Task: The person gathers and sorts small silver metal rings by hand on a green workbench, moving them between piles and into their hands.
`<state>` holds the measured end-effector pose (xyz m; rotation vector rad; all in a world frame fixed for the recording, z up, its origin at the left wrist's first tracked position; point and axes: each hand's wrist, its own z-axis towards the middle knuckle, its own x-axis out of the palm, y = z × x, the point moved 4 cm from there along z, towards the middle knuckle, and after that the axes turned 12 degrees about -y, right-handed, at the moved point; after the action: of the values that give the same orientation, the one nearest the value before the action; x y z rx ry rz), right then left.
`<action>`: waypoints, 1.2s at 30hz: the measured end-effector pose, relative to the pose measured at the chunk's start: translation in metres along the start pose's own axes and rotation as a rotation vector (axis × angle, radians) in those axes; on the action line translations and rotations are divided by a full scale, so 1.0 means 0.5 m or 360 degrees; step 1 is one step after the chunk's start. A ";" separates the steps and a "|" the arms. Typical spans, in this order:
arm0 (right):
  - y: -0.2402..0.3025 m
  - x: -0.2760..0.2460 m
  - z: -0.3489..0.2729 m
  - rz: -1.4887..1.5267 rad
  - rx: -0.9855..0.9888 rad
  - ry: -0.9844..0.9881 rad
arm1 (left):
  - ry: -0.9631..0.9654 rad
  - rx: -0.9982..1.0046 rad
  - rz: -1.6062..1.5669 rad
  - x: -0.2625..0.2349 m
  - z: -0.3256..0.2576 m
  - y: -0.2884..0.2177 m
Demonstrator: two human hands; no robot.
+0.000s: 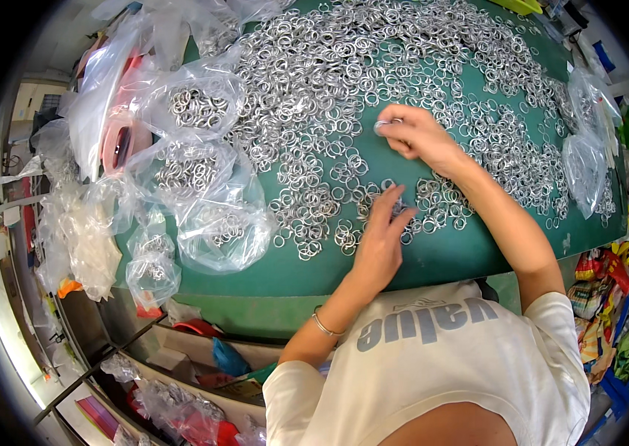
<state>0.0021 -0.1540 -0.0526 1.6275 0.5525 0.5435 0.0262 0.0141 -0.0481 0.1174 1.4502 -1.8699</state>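
Note:
Over the green tabletop (pixel 433 271), my right hand (pixel 422 140) has thumb and fingers pinched together on a small silver metal ring (pixel 379 126), only partly visible. Nearer to me, my left hand (pixel 381 239) curls its fingers around a few more metal rings (pixel 399 205); its palm hides most of them. One ring shows just past its fingertips. A loose cluster of rings (pixel 441 201) lies to the right of my left hand, and another cluster (pixel 307 208) lies to its left. The main heap of silver rings (pixel 300 67) spreads over the far part of the table.
Clear plastic bags (pixel 225 234) holding rings lie at the table's left side. Another clear bag (pixel 584 171) hangs over the right edge. Below the table stand open drawers or boxes (pixel 181 349) with bagged items. Colourful packages (pixel 601 297) fill a rack on the right.

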 end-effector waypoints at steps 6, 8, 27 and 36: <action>0.007 -0.033 -0.059 0.0992 0.0706 0.0150 | -0.0298 -0.0152 0.0307 -0.054 0.003 0.006; -0.016 -0.031 -0.078 0.0350 0.0609 0.0006 | -0.0413 -0.0225 0.0705 -0.084 -0.002 0.040; 0.010 -0.024 -0.095 -0.1428 -0.0387 0.0003 | -0.0653 -0.0442 0.0103 -0.130 0.027 0.079; 0.033 -0.026 -0.083 0.1339 0.0519 0.0112 | -0.0543 -0.1094 -0.2438 -0.132 0.045 0.081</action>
<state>-0.0335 -0.1327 -0.0318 2.1427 -0.0344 1.1726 0.1060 0.0245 -0.0397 -2.0068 1.9724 -1.9764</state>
